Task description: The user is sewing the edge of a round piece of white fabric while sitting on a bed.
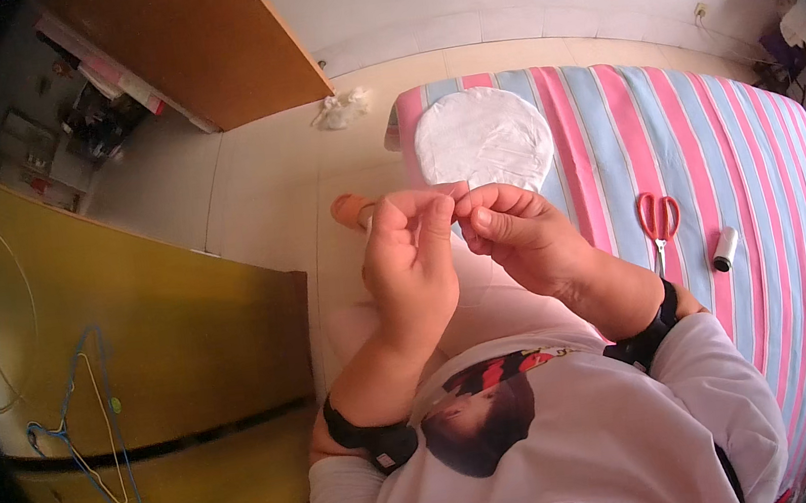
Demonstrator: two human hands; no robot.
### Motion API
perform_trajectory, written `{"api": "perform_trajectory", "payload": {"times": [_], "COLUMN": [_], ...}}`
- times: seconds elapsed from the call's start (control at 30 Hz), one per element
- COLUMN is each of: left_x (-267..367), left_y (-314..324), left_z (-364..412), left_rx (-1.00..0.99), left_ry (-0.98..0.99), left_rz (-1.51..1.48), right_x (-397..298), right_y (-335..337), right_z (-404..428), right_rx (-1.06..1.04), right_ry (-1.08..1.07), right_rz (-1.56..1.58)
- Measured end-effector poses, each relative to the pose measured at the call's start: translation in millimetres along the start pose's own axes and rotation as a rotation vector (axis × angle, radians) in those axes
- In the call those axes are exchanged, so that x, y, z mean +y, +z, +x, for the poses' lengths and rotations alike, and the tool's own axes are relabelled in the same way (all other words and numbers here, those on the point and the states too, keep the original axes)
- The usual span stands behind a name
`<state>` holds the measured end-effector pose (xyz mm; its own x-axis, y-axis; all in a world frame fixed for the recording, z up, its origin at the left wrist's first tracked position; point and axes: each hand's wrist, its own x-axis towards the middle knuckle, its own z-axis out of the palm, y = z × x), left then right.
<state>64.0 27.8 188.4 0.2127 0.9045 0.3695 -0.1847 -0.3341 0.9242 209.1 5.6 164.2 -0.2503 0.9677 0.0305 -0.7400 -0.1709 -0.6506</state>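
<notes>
Raised before my chest, my left hand (414, 250) and my right hand (516, 227) meet at the fingertips. A thin needle (469, 190) stands up from the pinch of my right hand. The left thumb and forefinger press together right beside it, on what looks like fine thread, too thin to make out clearly. Just beyond the hands, a round, flat thing in white cloth (482, 130) rests on the bed's striped sheet (605, 131). Red-handled scissors (659, 218) and a spool of white thread (726, 248) lie on the bed to the right of my right hand.
At the left stands a yellowish cabinet (198, 349) with a blue hanger (122, 432) on it. A brown door (200, 43) is ajar beyond. A crumpled whitish bundle (343, 108) lies on the tiled floor (267, 170). The far wall has a socket (700, 10).
</notes>
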Motion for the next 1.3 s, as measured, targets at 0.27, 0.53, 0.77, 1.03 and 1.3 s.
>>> {"api": "perform_trajectory", "payload": {"times": [0.27,0.53,0.77,1.03,1.3], "left_x": [-6.1,-8.7,-16.7,-17.7,-23.4], "left_y": [9.8,9.4,1.9,-4.2,-11.2], "left_z": [-6.2,-8.9,-9.7,-12.7,-18.0], "left_rx": [-0.025,-0.044,-0.067,-0.054,-0.044], "left_ry": [0.168,0.204,0.252,0.261,0.253], "left_rz": [0.24,0.377,0.453,0.488,0.468], "right_x": [12.0,13.6,16.0,22.6,24.7], "right_y": [-16.5,-19.3,-19.8,-21.5,-19.2], "right_z": [-6.5,-9.3,-8.7,-6.7,-8.4], "right_rx": [-0.013,0.008,0.012,-0.016,-0.018], "right_ry": [0.007,0.026,0.038,0.006,0.0], "right_rz": [0.033,0.012,-0.004,-0.089,-0.186]}}
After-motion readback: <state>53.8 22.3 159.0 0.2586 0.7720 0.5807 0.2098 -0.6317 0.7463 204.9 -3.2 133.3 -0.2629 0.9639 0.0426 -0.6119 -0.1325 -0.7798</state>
